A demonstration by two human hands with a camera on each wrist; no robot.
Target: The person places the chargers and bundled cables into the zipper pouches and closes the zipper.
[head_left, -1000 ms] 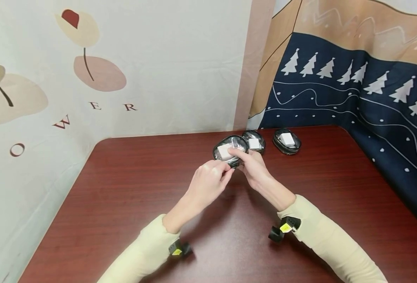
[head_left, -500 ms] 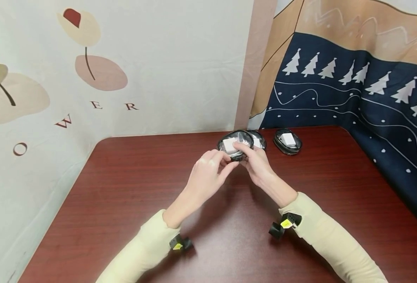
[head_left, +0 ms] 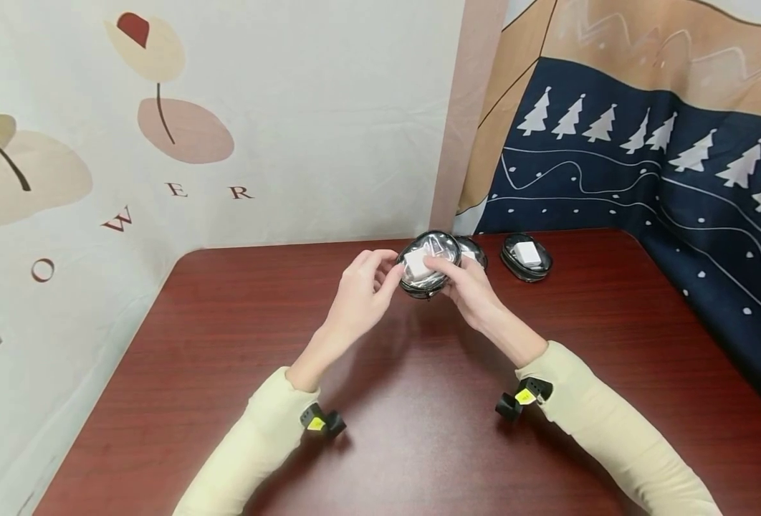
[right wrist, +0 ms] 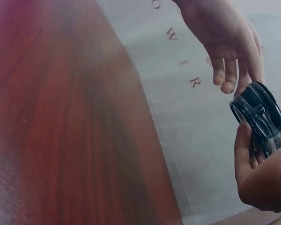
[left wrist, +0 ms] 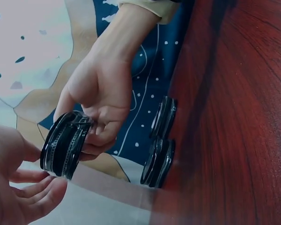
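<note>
A round clear pouch (head_left: 443,246) with a black zipped rim and a white block inside is up off the table. My right hand (head_left: 474,294) grips its right side, thumb on the clear face and the other fingers behind. At its left edge, my left hand (head_left: 357,294) pinches the rim with thumb and index finger. The left hand's other fingers hang loose below the pouch (right wrist: 260,115) in the right wrist view. A small zip pull seems to dangle from the lower rim.
Behind the held pouch, a second pouch (head_left: 474,251) sits partly hidden on the brown table (head_left: 226,373). A third pouch (head_left: 527,256) lies to its right, near the back edge. Printed cloth (head_left: 329,122) hangs behind the table.
My left hand has gone from the pouch's lower rim up to its left edge, and its fingers have spread. The held pouch has risen slightly and shifted right, covering more of the pouch behind.
</note>
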